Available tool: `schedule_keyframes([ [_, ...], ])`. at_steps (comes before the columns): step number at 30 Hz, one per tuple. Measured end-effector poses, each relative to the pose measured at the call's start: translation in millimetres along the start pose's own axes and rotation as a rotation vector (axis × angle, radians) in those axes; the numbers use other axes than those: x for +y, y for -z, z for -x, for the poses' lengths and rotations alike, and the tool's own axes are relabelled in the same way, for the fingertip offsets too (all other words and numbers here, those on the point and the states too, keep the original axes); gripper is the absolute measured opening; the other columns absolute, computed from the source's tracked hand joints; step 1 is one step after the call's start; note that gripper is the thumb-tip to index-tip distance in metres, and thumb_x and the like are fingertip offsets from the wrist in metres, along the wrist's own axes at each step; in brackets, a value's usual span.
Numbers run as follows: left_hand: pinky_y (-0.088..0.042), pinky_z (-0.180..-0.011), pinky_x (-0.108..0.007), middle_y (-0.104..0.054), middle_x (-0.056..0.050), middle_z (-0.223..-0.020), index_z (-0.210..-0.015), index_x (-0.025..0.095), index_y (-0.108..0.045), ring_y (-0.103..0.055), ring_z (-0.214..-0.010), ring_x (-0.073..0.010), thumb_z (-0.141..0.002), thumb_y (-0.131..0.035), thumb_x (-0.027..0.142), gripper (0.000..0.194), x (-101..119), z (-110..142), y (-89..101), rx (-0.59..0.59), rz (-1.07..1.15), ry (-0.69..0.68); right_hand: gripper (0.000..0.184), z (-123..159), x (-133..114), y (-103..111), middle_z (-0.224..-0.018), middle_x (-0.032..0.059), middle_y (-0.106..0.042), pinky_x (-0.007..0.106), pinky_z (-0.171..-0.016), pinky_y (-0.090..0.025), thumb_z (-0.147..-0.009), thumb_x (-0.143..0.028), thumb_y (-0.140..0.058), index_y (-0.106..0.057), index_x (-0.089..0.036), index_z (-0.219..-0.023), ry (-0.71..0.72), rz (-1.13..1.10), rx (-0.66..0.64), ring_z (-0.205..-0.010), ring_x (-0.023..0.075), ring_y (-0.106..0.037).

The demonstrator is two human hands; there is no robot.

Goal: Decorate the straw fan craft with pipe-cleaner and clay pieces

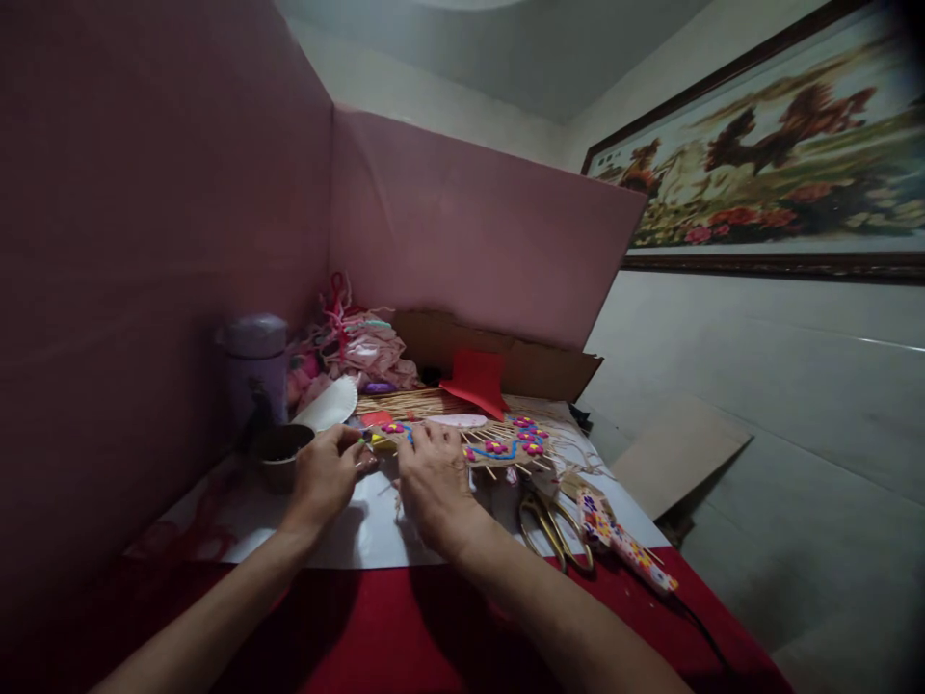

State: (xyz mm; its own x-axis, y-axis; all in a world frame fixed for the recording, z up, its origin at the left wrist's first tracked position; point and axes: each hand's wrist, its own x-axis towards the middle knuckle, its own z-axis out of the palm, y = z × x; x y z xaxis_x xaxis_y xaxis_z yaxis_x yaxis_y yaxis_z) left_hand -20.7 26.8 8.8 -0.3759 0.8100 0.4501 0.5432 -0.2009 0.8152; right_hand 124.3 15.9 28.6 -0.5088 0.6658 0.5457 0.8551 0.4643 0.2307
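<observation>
A decorated cardboard piece [516,449] with pink and yellow flowers, a wavy blue line and thin sticks poking from its edges is held slightly above the white sheet. My right hand [436,482] grips its near side, fingers bent over the top and covering the middle. At its left end, my left hand [327,480] is closed in a pinch beside a small yellow-green bit; what sits between the fingertips is too small to name. Gold-handled scissors [555,528] lie to the right of my right hand. Beside them rests a flower-patterned glue gun [621,540] with a black cord.
A dark-mouthed cup [281,457] and a lilac bottle [256,371] stand left. Behind are a white scalloped plate [330,403], a pink pile [368,352], thin sticks [401,402] and red paper [477,381]. Pink panels [469,222] enclose the left and back. White sheet [376,540] covers red cloth.
</observation>
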Motion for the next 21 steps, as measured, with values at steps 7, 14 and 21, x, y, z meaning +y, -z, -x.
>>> schedule_keyframes([
  [7,-0.045,-0.061,-0.028,-0.068,-0.004,-0.067,-0.066,0.019,-0.063,-0.062,-0.066,-0.02,-0.066,-0.058,0.023,0.007,-8,2,-12.3,0.001,0.0,-0.031,0.011,-9,-2,-27,-0.082,0.0119,-0.061,0.037,-0.065,-0.035,-0.086,-0.015,-0.05,-0.06,-0.013,-0.085,0.006,0.069,0.064,-0.078,0.0248,-0.052],
  [14,-0.049,-0.056,-0.027,-0.068,-0.003,-0.068,-0.072,0.018,-0.064,-0.063,-0.062,-0.0185,-0.066,-0.061,0.027,0.011,-15,10,-18.7,-0.014,0.276,0.116,0.007,-3,3,-35,-0.077,0.0081,-0.06,0.034,-0.06,-0.033,-0.084,-0.017,-0.054,-0.059,-0.015,-0.081,0.042,0.077,0.154,-0.074,0.023,-0.052],
  [21,-0.049,-0.053,-0.026,-0.067,-0.002,-0.063,-0.073,0.016,-0.064,-0.063,-0.059,-0.0178,-0.059,-0.065,0.028,0.019,-14,5,-25.8,0.034,0.339,0.232,0.008,-2,5,-37,-0.075,0.0078,-0.06,0.033,-0.06,-0.033,-0.084,-0.015,-0.053,-0.06,-0.014,-0.08,0.047,0.063,0.216,-0.074,0.022,-0.052],
])
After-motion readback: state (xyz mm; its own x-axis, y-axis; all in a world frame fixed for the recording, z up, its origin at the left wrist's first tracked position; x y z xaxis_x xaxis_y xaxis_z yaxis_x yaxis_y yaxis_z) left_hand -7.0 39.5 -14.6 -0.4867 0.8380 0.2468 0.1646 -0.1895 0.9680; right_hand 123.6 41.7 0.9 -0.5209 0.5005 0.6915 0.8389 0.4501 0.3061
